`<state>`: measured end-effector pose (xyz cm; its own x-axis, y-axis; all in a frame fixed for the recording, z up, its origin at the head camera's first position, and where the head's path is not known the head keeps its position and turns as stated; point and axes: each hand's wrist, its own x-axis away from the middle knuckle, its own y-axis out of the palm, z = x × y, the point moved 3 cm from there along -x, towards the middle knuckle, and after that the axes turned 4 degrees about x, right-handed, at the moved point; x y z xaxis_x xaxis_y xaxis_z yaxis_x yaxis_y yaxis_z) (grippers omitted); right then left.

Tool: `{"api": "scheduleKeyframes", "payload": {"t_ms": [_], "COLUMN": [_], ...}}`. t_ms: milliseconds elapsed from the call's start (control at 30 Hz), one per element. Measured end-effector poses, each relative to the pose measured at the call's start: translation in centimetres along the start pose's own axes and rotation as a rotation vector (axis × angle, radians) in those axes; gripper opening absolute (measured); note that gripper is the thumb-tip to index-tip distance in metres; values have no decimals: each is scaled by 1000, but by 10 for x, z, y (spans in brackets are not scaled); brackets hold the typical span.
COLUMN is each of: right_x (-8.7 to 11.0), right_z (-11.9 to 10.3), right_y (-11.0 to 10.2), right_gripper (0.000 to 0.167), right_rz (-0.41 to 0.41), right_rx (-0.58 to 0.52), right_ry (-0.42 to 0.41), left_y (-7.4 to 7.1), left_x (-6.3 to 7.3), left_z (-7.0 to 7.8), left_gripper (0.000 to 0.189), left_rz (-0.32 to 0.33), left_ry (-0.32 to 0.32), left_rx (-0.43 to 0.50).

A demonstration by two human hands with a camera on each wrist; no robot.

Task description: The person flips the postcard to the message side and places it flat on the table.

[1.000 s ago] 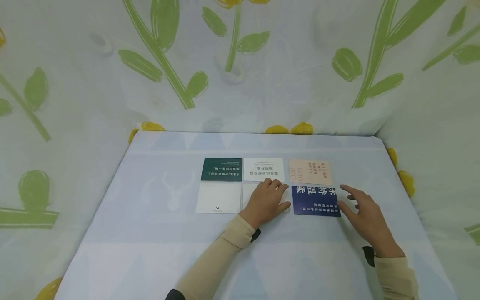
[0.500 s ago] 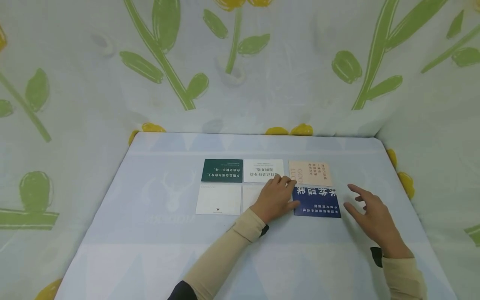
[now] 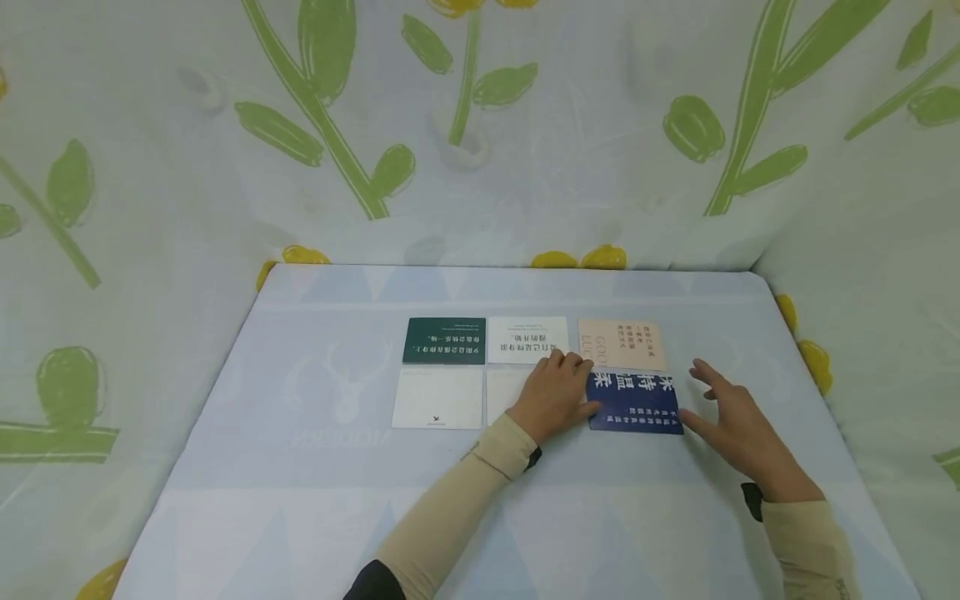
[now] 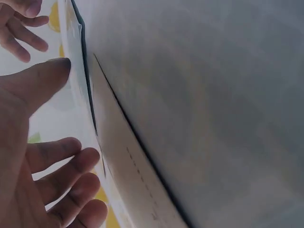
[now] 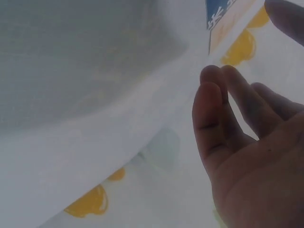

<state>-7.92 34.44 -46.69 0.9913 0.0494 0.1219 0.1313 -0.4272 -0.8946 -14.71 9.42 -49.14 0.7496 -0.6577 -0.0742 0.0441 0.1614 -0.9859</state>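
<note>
In the head view, several cards lie flat on the table in two rows. My left hand is over a plain white card, its fingertips and thumb reaching the left edge of a navy card. In the left wrist view that hand's fingers are loosely bent with the thumb apart, nothing between them. Near the navy card's right side, my right hand holds nothing, thumb tip at the card's edge and fingers extended. Behind the navy card is a peach card, slightly apart from the white printed card.
A dark green card and another white card form the left column. The pale blue patterned tabletop extends around the cards. A flower-printed curtain stands behind the table and along its sides.
My left hand has moved right, from over the white card to the navy card's left edge. The right hand shifted right, then came slightly back left. The cards lie much as before.
</note>
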Motion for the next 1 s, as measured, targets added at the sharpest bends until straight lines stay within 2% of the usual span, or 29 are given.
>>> {"api": "scheduleKeyframes", "payload": {"t_ms": [100, 333, 633, 867, 1000], "right_x": [-5, -12, -19, -17, -17], "right_z": [0, -2, -3, -7, -8], "right_y": [3, 5, 17, 18, 17], "right_gripper": [90, 93, 98, 92, 92], "right_rz": [-44, -61, -110, -82, -79], "right_rx": [11, 53, 77, 92, 93], "right_ry": [-3, 8, 16, -62, -60], "left_y": [0, -2, -2, -4, -4], "left_x": [-2, -6, -9, -9, -9], "left_z": [2, 7, 10, 11, 12], "left_gripper": [72, 77, 77, 73, 71], "left_rz": [-5, -16, -45, -61, -65], "left_ry": [12, 36, 21, 25, 28], "left_rx": [10, -30, -62, -60, -64]}}
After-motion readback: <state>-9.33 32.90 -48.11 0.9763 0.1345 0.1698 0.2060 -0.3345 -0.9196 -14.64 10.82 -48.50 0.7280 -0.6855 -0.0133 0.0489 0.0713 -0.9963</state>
